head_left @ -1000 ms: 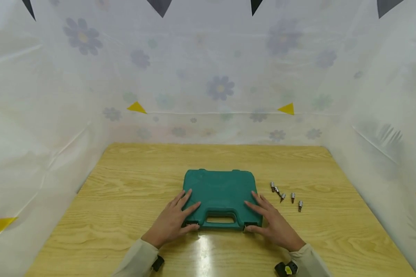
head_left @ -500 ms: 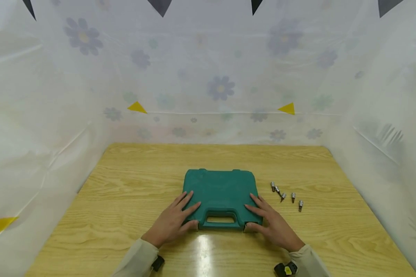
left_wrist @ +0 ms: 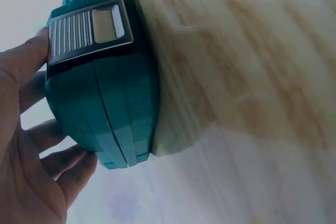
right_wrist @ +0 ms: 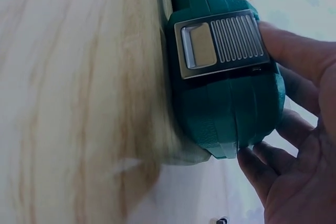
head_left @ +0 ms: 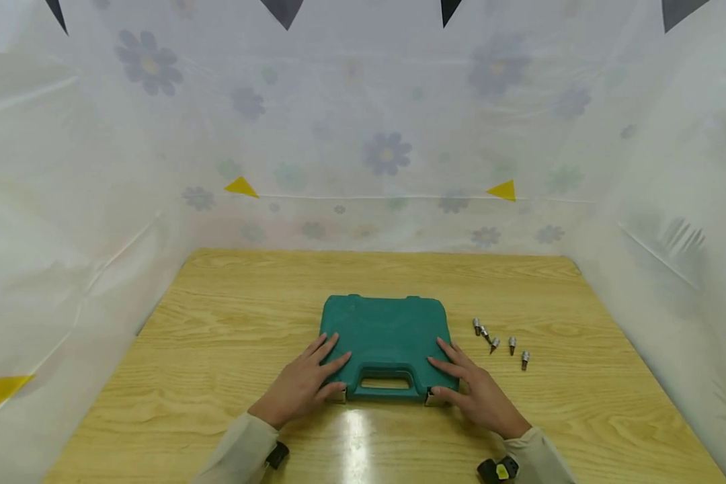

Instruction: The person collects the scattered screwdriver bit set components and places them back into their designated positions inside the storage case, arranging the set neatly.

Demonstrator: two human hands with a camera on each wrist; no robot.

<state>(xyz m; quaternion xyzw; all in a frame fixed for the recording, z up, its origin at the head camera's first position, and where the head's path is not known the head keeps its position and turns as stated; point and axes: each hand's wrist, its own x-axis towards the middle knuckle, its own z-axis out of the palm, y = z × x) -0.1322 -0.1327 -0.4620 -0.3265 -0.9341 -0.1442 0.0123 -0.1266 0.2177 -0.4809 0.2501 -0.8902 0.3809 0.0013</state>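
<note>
A green plastic carrying case (head_left: 384, 329) lies flat on the table with its lid down and its handle towards me. My left hand (head_left: 301, 386) rests on its left front corner, fingers spread over the lid and thumb at the upper edge of the left metal latch (left_wrist: 90, 29). On the opposite corner, my right hand (head_left: 480, 390) rests likewise, its thumb touching the top of the right metal latch (right_wrist: 221, 43). Both latch plates lie against the case front. Fingertips of both hands touch the case's sides and top. The contents cannot be seen.
Several small metal bit sockets (head_left: 512, 345) lie loose on the wooden table (head_left: 236, 302), right of the case. White floral sheeting (head_left: 363, 134) encloses the back and sides. A dark wrist-worn device (head_left: 497, 469) sits at the right cuff.
Both thumbs have shifted up slightly from the front edge onto the latches. Dark gaps seen above the thumbs are gone, and metal plates now show there. The case and sockets stay put.
</note>
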